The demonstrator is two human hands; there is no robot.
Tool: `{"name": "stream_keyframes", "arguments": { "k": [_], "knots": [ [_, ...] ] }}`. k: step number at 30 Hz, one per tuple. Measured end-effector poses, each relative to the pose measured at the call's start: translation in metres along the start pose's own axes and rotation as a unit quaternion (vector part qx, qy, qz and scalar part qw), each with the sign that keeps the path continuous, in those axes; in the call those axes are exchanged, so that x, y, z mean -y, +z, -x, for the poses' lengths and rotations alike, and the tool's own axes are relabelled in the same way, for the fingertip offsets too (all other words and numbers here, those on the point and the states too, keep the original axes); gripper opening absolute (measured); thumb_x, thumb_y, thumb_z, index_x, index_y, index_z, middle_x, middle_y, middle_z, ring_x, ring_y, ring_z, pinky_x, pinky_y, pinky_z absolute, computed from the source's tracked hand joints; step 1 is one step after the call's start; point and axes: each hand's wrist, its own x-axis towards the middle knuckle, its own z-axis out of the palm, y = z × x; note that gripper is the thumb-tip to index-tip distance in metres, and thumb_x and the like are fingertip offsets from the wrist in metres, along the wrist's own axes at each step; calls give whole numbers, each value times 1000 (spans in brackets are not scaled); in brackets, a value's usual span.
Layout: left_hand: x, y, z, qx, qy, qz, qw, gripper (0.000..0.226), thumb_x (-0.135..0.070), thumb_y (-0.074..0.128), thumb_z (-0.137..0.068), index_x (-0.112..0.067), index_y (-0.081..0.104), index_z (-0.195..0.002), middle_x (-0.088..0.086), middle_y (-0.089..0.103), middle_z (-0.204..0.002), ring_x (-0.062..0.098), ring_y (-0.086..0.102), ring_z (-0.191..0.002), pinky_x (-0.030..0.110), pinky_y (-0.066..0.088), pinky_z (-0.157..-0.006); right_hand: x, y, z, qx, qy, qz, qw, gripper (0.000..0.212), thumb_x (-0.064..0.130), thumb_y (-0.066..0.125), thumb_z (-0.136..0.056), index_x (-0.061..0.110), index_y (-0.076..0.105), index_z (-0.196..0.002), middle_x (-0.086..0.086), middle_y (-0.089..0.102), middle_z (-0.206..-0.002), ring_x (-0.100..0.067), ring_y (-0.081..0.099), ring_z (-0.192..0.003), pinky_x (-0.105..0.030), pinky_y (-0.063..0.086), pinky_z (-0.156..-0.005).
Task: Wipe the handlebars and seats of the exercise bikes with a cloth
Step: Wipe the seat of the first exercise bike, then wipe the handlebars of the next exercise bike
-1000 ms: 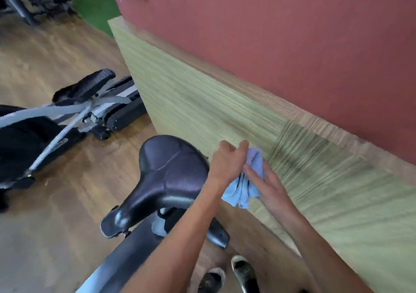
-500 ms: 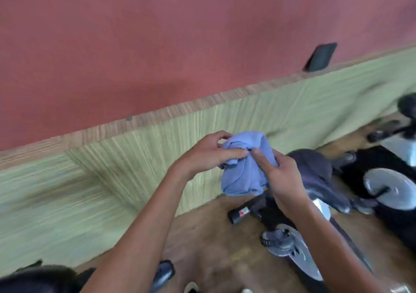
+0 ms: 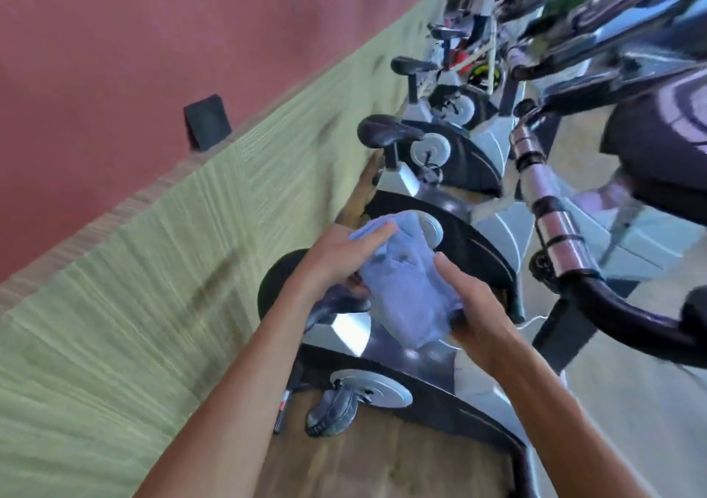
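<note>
1. Both of the person's hands are on a crumpled light-blue cloth point(image 3: 405, 287), held up in front of the body above the nearest exercise bike.
2. The left hand point(image 3: 336, 256) lies over the cloth's upper left side, its fingers fairly straight across the top fold and the thumb tucked beneath.
3. The right hand point(image 3: 470, 298) grips the cloth's right side from below, its fingers wrapped under the fabric and the thumb pointing up along it.
4. Right under the cloth is the nearest black padded bike seat point(image 3: 279, 283), partly hidden by the left forearm; I cannot tell whether the cloth touches it.
5. A black curved handlebar point(image 3: 627, 317) with chrome grip sections sits well to the right of the hands.
6. More bikes stand in a row along the wall, the next black seat point(image 3: 386, 132) further up.
7. A green striped wall panel point(image 3: 153, 268) runs on the left under a red wall point(image 3: 114, 38), with a small dark square object point(image 3: 208, 122) on the ledge.
</note>
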Motion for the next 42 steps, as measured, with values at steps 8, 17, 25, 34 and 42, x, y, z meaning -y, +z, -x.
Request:
{"name": "stream_keyframes", "arguments": {
  "k": [8, 17, 25, 34, 42],
  "knots": [
    [-61, 23, -59, 61, 24, -129, 990, 82, -83, 59, -79, -14, 64, -122, 4, 59, -59, 20, 51, -35, 21, 38, -38, 3, -22, -1, -58, -33, 117, 991, 54, 17, 90, -77, 8, 64, -123, -8, 77, -110, -26, 74, -103, -45, 59, -94],
    [-37, 3, -100, 363, 123, -42, 923, 46, 2, 79, -83, -3, 65, -127, 16, 72, -121, 21, 70, -106, 28, 57, -80, -19, -1, -12, -229, -99, 23, 968, 43, 25, 81, -75, 12, 68, -114, -15, 77, -105, -38, 71, -105, -59, 55, -96],
    [-7, 41, -100, 195, 152, 25, 968, 25, -21, 83, -86, -3, 73, -100, 6, 78, -91, 17, 75, -85, 25, 57, -65, -23, 24, -17, -255, -62, 11, 965, 70, 54, 91, -61, 7, 71, -110, -12, 78, -103, -32, 75, -99, -55, 57, -96],
    [-17, 49, -90, 310, 134, 146, 930, 13, -10, 71, -94, -3, 71, -105, 8, 77, -92, 15, 73, -81, 29, 59, -72, -11, 22, -9, -295, -93, 11, 951, 34, 17, 82, -85, 2, 67, -111, -3, 76, -82, -10, 69, -64, -17, 45, -47],
    [-30, 53, -96, 395, 117, 148, 899, 18, 7, 64, -93, -1, 69, -108, 8, 77, -94, 18, 75, -85, 28, 60, -71, -2, 12, 3, -252, -68, -14, 965, 23, 17, 76, -92, 2, 69, -107, 0, 77, -83, -9, 72, -67, -19, 53, -55]
  ]
}}
